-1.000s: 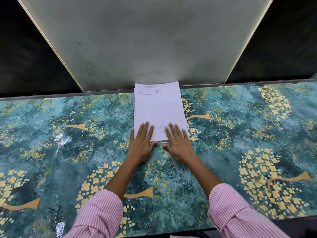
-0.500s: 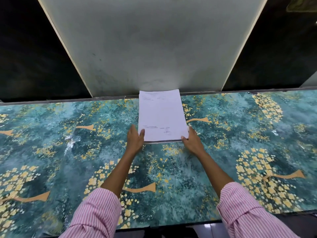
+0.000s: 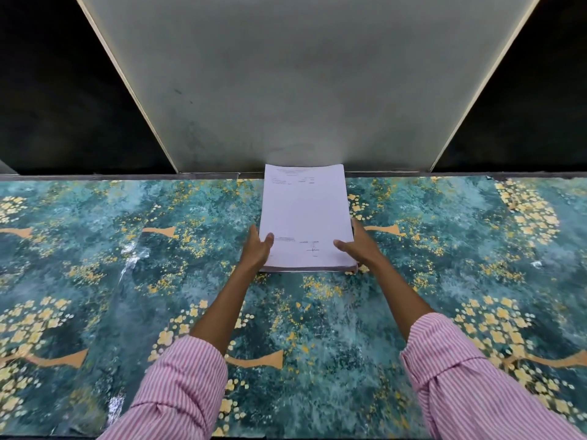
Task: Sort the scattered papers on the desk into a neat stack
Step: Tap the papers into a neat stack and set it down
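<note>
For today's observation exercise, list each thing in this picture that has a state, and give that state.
paper stack: squared up, flat on the desk, far end against the panel.
left hand: gripping the stack's left edge, thumb on top.
right hand: gripping the stack's right edge, thumb on top.
desk: covered by a floral sheet.

Dim, even light, white glare patches on the glossy desk (image 3: 133,255), and wide-angle bending at the edges.

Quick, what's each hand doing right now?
Left hand: gripping the paper stack at its left edge.
Right hand: gripping the stack's right edge.
</note>
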